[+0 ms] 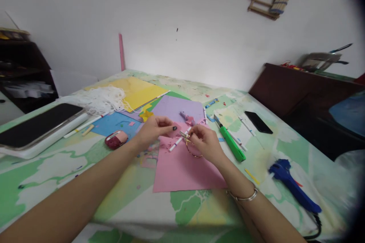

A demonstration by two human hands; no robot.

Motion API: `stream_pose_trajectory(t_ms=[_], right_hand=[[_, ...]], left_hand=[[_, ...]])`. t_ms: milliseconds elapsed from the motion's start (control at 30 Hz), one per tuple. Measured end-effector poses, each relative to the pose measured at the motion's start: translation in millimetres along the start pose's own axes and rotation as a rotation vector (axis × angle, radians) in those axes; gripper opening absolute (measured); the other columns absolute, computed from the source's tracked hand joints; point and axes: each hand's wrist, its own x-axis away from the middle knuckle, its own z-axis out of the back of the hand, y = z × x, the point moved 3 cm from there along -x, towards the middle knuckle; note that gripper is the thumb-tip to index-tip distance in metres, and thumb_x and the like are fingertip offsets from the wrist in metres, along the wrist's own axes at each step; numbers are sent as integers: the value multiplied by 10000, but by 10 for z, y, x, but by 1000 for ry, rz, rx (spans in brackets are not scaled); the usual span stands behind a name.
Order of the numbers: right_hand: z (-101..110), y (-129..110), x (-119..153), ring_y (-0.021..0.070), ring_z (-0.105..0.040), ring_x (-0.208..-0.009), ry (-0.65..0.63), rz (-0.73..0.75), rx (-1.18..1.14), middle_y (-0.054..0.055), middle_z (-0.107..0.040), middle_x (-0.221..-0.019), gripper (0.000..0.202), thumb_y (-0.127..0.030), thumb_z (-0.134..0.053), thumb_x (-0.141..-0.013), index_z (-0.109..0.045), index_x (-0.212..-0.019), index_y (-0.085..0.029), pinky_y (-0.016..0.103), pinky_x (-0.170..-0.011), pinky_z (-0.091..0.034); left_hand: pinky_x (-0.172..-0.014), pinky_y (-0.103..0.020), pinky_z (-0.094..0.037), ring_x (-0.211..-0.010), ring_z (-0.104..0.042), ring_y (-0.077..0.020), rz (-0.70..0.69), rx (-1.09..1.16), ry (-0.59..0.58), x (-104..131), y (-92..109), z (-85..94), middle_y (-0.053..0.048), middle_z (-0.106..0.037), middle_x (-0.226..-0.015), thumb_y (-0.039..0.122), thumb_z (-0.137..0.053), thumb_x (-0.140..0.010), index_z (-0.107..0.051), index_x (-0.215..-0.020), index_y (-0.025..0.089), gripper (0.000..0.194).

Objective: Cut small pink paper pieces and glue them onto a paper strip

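Observation:
A small pink piece of craft sheet is pinched between the thumb and fingers of my left hand. My right hand is closed on small scissors, whose short metal blades point left, close to the pink piece. Beneath both hands lies a larger pink sheet. A white marker rests slantwise on it, partly hidden behind the scissors. Pink scraps lie around the marker. Just beyond, a purple rolled piece sits on a lilac sheet.
On the right are a green utility knife with its blade showing, a black phone and a blue glue gun. On the left are white string, a blue sheet, a dark red case and a tablet-like device.

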Motion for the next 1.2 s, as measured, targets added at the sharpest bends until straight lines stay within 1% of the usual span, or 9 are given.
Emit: stream_pose_trajectory(t_ms=[100,200,300,400,600,733,900,1033,1200], right_hand=[[32,58,-20,137,-517,-609,-62,-18,246,13,-595,-656,10,-185,-550,-700,-553,-704,-176,253,-558,-347],[22,132,-17,131,-515,-578,-206,-53,254,-8,-589,-636,129,-167,-586,-673,-537,-791,-187,241,-521,-333],[39,179,-11,123,-521,-548,-247,-126,167,-29,-590,-617,239,-179,-603,-670,-521,-894,-196,231,-499,-345],[64,193,-14,116,-519,-512,-254,-199,71,-35,-596,-616,358,-188,-636,-636,-507,-969,-196,223,-465,-355],[103,164,-44,76,-444,-471,-223,-348,-267,-25,-567,-656,480,-305,-714,-620,-534,-1044,-170,201,-409,-321],[83,65,-17,65,-376,-481,-265,-266,-525,-33,-475,-649,462,-461,-689,-678,-590,-1011,-157,211,-418,-277],[-38,-49,89,81,-407,-481,-409,-199,-871,-19,-453,-650,472,-635,-526,-758,-561,-785,-165,242,-457,-320],[-131,-101,152,103,-457,-454,-582,-202,-954,-19,-460,-615,552,-715,-408,-771,-523,-746,-176,258,-451,-349],[-165,-114,173,104,-456,-443,-661,-185,-932,-20,-465,-579,571,-714,-352,-797,-534,-746,-176,254,-452,-349]], left_hand=[[-629,-268,-529,-646,-658,-150,-13,101,83,-53,32,141,-17,-658,-728,309,-730,-666,-595,-764,134,242],[-508,-246,-502,-638,-678,-187,0,146,78,-70,41,211,-52,-675,-843,339,-711,-685,-546,-806,148,280],[-394,-179,-381,-537,-637,-135,-5,124,61,-75,33,237,-92,-683,-898,356,-689,-710,-549,-843,143,288],[-406,-158,-330,-524,-578,-78,-1,111,64,-91,15,266,-92,-681,-872,356,-697,-703,-585,-819,126,280],[-434,-170,-291,-528,-514,-55,-13,120,124,-141,-31,354,-53,-662,-797,379,-714,-667,-651,-811,130,294],[-449,-183,-290,-528,-495,-60,-1,136,132,-143,-52,349,-54,-662,-800,393,-704,-676,-653,-822,139,297],[-491,-168,-340,-616,-549,-78,25,171,117,-102,-48,272,-57,-655,-810,395,-688,-708,-651,-776,135,271],[-506,-170,-378,-655,-590,-97,70,256,79,-82,-67,193,-52,-653,-775,381,-715,-689,-662,-780,130,272],[-479,-162,-387,-639,-605,-100,110,326,67,-60,-83,131,-39,-640,-717,352,-743,-666,-647,-708,121,253]])
